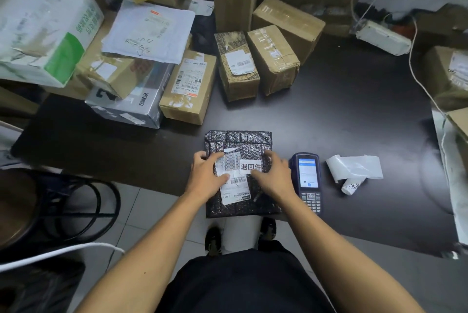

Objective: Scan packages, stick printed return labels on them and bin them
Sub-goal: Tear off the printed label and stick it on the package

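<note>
Dim, even indoor light falls from overhead. The dark surface (342, 110) shows a soft sheen near its right edge. Wide-angle distortion bends the frame's edges; corners blur, the centre stays sharp.

The mailer (239, 173) lies at the table's (354, 110) near edge, scanner (307, 181) just right, boxes (238, 64) behind, perhaps touching

i saw both hands, left (206, 177) and right (272, 176), flat on the black mailer (240, 140), pressing its white return label (250, 166); scanner (306, 181) just beside.
</note>
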